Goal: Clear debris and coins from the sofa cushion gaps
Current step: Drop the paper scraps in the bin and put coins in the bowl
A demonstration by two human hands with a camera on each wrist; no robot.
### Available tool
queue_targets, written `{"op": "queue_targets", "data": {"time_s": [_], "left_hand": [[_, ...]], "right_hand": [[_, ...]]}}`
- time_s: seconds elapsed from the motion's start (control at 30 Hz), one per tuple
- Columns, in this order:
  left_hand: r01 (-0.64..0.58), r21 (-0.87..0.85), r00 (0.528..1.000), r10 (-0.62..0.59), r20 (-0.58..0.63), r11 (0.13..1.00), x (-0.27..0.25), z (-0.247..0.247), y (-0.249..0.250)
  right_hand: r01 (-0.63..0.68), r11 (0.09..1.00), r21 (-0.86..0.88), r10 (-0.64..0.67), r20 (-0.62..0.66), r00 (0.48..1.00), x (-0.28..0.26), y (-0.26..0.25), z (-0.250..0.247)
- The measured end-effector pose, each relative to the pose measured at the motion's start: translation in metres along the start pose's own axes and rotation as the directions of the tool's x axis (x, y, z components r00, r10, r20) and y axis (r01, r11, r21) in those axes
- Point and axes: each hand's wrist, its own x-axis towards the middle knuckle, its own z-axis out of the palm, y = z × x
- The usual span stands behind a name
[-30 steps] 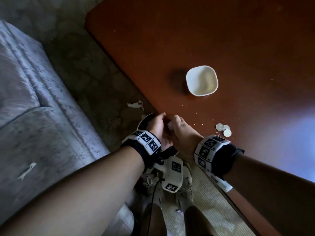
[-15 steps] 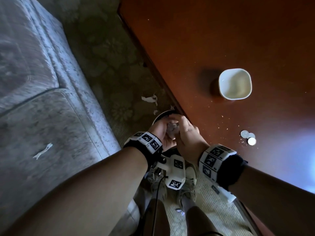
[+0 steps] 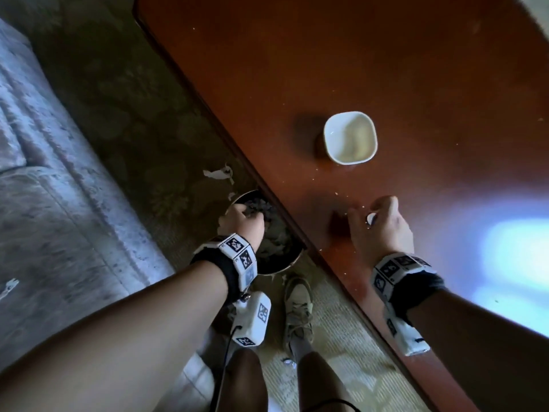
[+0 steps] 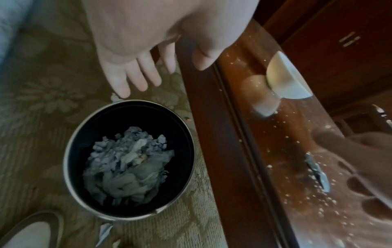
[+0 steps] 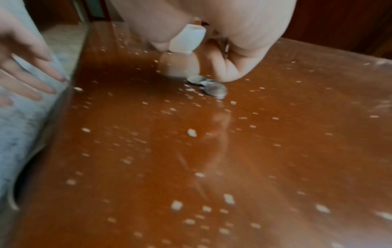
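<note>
My left hand (image 3: 242, 220) hangs open over a round metal bin (image 3: 279, 263) on the carpet; the left wrist view shows its fingers (image 4: 135, 73) straight and empty above the bin (image 4: 72, 151), which holds crumpled paper (image 4: 127, 167). My right hand (image 3: 377, 224) is on the wooden table (image 3: 386, 69), fingers curled, its thumb tip (image 5: 229, 72) down beside a small pile of coins (image 5: 212, 88). A grey coin edge (image 5: 225, 45) shows pinched between thumb and fingers. One coin (image 3: 371, 217) peeks out between thumb and forefinger. The grey sofa (image 3: 59, 218) lies to the left.
A white bowl (image 3: 350, 137) stands on the table beyond my right hand. Crumbs (image 5: 192, 132) dot the tabletop. Paper scraps lie on the carpet (image 3: 218, 173) and on the sofa cushion (image 3: 9, 285). My shoe (image 3: 297, 307) is on the carpet between bin and table edge.
Both hands were pressed together over the bin. The right hand has moved right onto the table to the coin pile; the left hand has opened and stayed above the bin.
</note>
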Motion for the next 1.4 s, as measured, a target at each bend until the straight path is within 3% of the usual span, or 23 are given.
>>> {"op": "queue_targets", "data": {"time_s": [0.07,0.13,0.33,0.5,0.8,0.9,1.0,1.07,1.13,1.23,1.4], "left_hand": [[-0.070,-0.001,0.997,0.070,-0.036,0.998,-0.008,0.009,0.010],[-0.134,-0.031,0.988,0.131,-0.076,0.990,-0.015,0.019,0.021],[-0.147,0.040,0.971,0.152,-0.183,0.988,-0.030,0.038,0.041],[-0.210,0.104,0.963,0.224,-0.148,0.972,-0.035,0.048,0.051],[-0.219,0.126,0.955,0.239,-0.175,0.968,-0.038,0.052,0.058],[-0.258,0.129,0.937,0.280,-0.207,0.958,-0.040,0.051,0.056],[-0.297,0.143,0.921,0.323,-0.219,0.944,-0.042,0.050,0.056],[-0.385,0.188,0.887,0.419,-0.194,0.904,-0.045,0.051,0.057],[-0.486,0.232,0.853,0.515,-0.084,0.843,-0.049,0.054,0.061],[-0.508,0.264,0.858,0.509,0.069,0.820,-0.050,0.063,0.073],[-0.481,0.256,0.877,0.466,0.118,0.839,-0.047,0.070,0.087]], "right_hand": [[-0.113,0.992,-0.050,0.110,-0.051,0.993,0.008,0.017,-0.009],[-0.110,0.988,-0.112,0.105,-0.048,0.993,0.012,0.027,-0.007],[0.036,0.966,-0.255,-0.037,0.002,0.999,0.024,0.029,0.013],[0.247,0.895,-0.371,-0.233,0.083,0.969,0.031,0.035,0.012],[0.394,0.878,-0.274,-0.410,0.000,0.912,0.033,0.047,0.018],[0.354,0.916,-0.187,-0.364,-0.020,0.931,0.037,0.047,0.013],[0.262,0.961,0.088,-0.256,-0.072,0.964,0.049,0.032,0.000],[0.240,0.951,0.195,-0.229,-0.081,0.970,0.064,0.009,-0.012],[0.287,0.934,0.211,-0.277,-0.077,0.958,0.083,-0.021,-0.025],[0.412,0.898,0.153,-0.418,0.002,0.909,0.107,-0.061,-0.036],[0.489,0.871,0.043,-0.485,0.229,0.844,0.117,-0.070,-0.023]]}}
